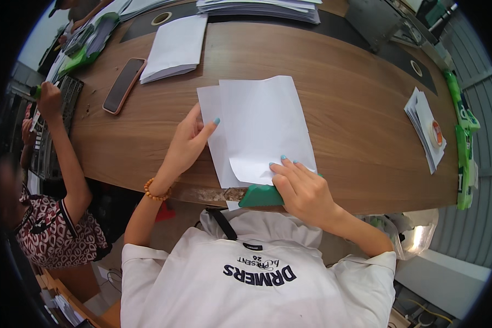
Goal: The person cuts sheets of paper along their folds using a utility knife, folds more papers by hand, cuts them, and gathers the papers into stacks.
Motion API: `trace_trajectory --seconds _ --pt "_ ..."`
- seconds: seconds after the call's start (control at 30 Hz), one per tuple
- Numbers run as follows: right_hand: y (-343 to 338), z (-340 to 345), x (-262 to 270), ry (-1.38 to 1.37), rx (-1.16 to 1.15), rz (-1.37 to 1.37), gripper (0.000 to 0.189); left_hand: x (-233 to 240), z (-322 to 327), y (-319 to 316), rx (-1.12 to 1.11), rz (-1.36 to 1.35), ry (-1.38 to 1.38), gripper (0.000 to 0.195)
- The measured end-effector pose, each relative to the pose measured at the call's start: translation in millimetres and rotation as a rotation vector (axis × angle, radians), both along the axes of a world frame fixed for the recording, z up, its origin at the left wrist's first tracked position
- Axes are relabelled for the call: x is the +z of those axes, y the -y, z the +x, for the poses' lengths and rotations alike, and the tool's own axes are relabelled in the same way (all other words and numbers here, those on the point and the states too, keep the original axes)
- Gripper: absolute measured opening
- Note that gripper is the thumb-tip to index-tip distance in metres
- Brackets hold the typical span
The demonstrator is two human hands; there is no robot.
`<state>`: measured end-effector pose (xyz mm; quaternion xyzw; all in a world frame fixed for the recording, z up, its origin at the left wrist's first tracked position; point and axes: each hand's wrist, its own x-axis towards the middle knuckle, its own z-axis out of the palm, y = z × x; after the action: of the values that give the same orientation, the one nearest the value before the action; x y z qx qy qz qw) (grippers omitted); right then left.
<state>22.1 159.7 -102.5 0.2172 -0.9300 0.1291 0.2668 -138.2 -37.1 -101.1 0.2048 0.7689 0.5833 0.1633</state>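
Note:
White paper sheets (262, 115) lie overlapping before me on the wooden desk (352, 98), their near edge turned up or folded over. At their left side is my left hand (188, 139), thumb on top of the leftmost sheet and fingers at its edge, pinching it. My right hand (301, 188) rests with spread fingertips on the lower right part of the paper. Beneath that hand, at the desk's front edge, a flat green object (262, 196) shows partly; whether the hand grips it I cannot tell. A small piece of white paper sticks out below the edge.
Folded white papers (174, 47) and a smartphone (124, 86) lie back left. A thick paper stack (258, 10) is at the far edge. At right are more papers (420, 127) with a tape roll (436, 133) on them. Another person's arm (67, 151) is at left.

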Motion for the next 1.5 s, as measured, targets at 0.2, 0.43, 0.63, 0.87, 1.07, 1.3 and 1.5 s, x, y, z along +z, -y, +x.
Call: trace_trajectory --seconds 0.2,0.43,0.63,0.87,1.07,1.3,1.5 --pt "-1 -5 7 0.092 0.172 0.048 0.012 -16 -7 1 -0.058 0.117 0.029 0.051" --pt "0 -38 24 0.270 0.251 -0.055 0.022 -18 -20 -3 -0.067 0.059 -0.042 0.047" --pt "-4 -50 2 0.371 0.222 0.092 0.028 17 -133 100 0.541 -0.911 -0.738 0.067" --pt "-3 -58 9 0.379 0.246 0.044 0.026 -12 -160 166 0.528 -0.931 -0.709 0.070" --pt "-3 -63 5 0.363 0.249 0.123 0.030 4 -61 160 0.230 -0.504 -0.904 0.075" --pt "-5 -64 9 0.421 0.288 0.020 0.044 23 -7 102 -0.286 -0.590 -0.692 0.082" --pt "-8 -64 8 0.440 0.278 0.022 0.042 50 -17 86 -0.432 -0.692 -0.741 0.088"
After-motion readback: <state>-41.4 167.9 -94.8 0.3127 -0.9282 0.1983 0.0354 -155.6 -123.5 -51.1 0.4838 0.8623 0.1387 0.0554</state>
